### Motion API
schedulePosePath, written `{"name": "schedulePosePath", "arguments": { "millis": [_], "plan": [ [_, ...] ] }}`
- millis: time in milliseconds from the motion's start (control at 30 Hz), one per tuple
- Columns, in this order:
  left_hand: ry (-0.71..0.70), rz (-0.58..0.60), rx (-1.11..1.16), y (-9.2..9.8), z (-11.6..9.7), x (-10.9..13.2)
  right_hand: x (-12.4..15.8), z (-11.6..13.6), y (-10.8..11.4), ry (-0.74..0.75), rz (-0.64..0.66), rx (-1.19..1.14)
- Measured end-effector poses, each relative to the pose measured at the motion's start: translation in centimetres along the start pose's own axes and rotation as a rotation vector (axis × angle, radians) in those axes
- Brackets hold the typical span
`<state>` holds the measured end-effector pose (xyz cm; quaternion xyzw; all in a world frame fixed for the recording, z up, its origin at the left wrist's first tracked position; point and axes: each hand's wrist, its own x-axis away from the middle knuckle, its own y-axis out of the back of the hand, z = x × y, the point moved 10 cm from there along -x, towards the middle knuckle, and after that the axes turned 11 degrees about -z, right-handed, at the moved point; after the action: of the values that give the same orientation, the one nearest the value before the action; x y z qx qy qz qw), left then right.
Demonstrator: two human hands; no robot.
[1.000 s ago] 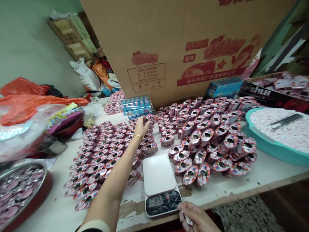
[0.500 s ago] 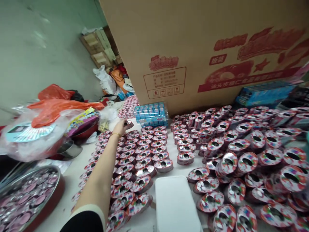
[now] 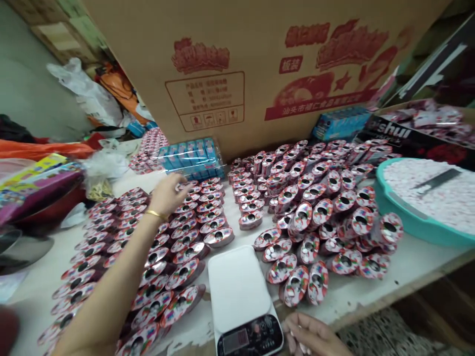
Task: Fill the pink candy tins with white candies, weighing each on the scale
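Note:
My left hand [image 3: 169,194] reaches over to the far end of the rows of oval containers [image 3: 218,237]. Its fingers are closed at the edge of an oval container [image 3: 190,185] there, partly hidden by the hand. The containers are pink-red printed, with a dark hole in the top. At the bottom edge my right hand [image 3: 313,336] is beside a white digital scale [image 3: 239,287]. Thumb and fingers are pinched together, with small pale bits showing below them. Several containers near the scale have white pieces on top, such as this oval container [image 3: 275,249].
A large cardboard box [image 3: 256,99] stands behind the rows, with wrapped blue packs [image 3: 191,157] before it. On the right are a heap of oval containers and a turquoise basin [image 3: 393,207] of pale pieces with a flat scoop-like tool. Plastic bags [image 3: 106,165] lie at left.
The view has swung right and down, bringing in the scale's display, the basin and my right hand. My left hand stays at the far end of the rows, now lower onto a container there.

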<state>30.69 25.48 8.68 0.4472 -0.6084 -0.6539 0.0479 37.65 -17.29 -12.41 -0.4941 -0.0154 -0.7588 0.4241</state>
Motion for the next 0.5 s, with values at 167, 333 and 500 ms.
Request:
{"name": "schedulePosePath", "arguments": {
  "millis": [167, 333, 500],
  "plan": [
    [-0.296, 0.098, 0.152, -2.0, -16.8, 5.5, 1.3, 0.5, -0.6, 0.029, 0.048, -0.056],
    [-0.438, 0.256, 0.009, -7.3, -23.0, 9.0, 2.6, 0.6, -0.3, 0.084, 0.075, -0.039],
    [-0.317, 0.209, -0.097, -8.4, -22.2, 8.4, 3.5, 0.5, 0.0, 0.085, 0.087, -0.063]
  ]
}}
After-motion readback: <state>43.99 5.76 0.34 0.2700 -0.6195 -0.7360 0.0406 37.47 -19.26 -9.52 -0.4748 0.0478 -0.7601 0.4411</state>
